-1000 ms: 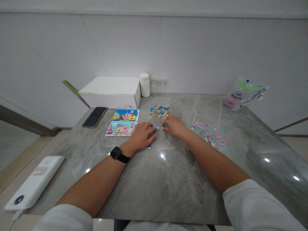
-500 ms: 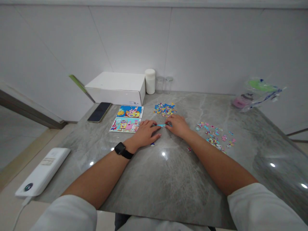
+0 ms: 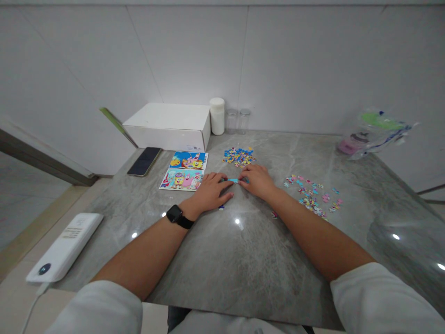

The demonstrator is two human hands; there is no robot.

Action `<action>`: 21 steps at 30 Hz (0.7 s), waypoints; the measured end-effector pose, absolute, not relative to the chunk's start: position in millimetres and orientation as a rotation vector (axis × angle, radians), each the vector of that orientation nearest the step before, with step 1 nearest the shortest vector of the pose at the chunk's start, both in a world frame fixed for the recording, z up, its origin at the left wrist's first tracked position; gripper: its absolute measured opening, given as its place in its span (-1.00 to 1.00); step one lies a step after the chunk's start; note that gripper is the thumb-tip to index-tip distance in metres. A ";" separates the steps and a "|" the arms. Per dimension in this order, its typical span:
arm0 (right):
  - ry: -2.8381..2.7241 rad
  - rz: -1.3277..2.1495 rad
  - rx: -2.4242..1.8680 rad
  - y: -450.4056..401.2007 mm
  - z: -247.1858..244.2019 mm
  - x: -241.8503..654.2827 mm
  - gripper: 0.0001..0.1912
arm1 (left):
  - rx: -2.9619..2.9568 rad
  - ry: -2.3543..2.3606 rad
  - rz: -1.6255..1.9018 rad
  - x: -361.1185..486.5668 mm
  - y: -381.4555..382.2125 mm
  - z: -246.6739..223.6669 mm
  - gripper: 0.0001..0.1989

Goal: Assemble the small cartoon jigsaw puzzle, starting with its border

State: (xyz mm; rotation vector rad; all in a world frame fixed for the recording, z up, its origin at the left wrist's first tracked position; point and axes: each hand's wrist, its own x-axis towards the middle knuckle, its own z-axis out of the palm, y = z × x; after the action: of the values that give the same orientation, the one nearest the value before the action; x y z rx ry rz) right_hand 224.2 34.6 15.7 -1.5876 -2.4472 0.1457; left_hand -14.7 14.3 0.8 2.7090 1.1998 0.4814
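Between my two hands lies a short strip of light-blue jigsaw puzzle pieces (image 3: 233, 180) on the grey table. My left hand (image 3: 212, 191), with a black watch on the wrist, pinches the strip's left end, its thumb lower down on the table. At the right end, the fingertips of my right hand (image 3: 256, 180) are closed on the strip. A dark-blue piece (image 3: 221, 208) sits just below my left thumb. Two cartoon picture cards (image 3: 188, 160) lie left of my left hand, the lower one partly covered by it.
A pile of blue and yellow pieces (image 3: 239, 157) is beyond my hands; pink and pale pieces (image 3: 311, 202) spread at the right. Behind stand a white box (image 3: 170, 123), a white bottle (image 3: 217, 117) and two glass jars. A phone (image 3: 144, 161), power bank (image 3: 66, 248) and plastic bag (image 3: 371, 134) are around.
The view has shifted slightly. Both hands stay at the blue strip, with hardly any movement of the fingers.
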 end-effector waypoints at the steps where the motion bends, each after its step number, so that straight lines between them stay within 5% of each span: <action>1: -2.443 0.151 -1.582 34.9 14.9 224.5 -0.84 | 2.707 1.199 0.484 -14.8 14.4 0.8 -0.56; 21: -2.322 0.257 -1.457 42.6 -6.4 229.4 -0.85 | 2.691 1.159 0.577 -18.6 19.6 -9.8 -0.58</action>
State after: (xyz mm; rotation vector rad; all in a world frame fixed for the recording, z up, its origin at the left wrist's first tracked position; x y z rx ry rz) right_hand 229.4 42.6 -6.4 -1.4571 -2.3217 0.2565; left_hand -18.6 19.6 -9.8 2.6911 1.1591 0.5769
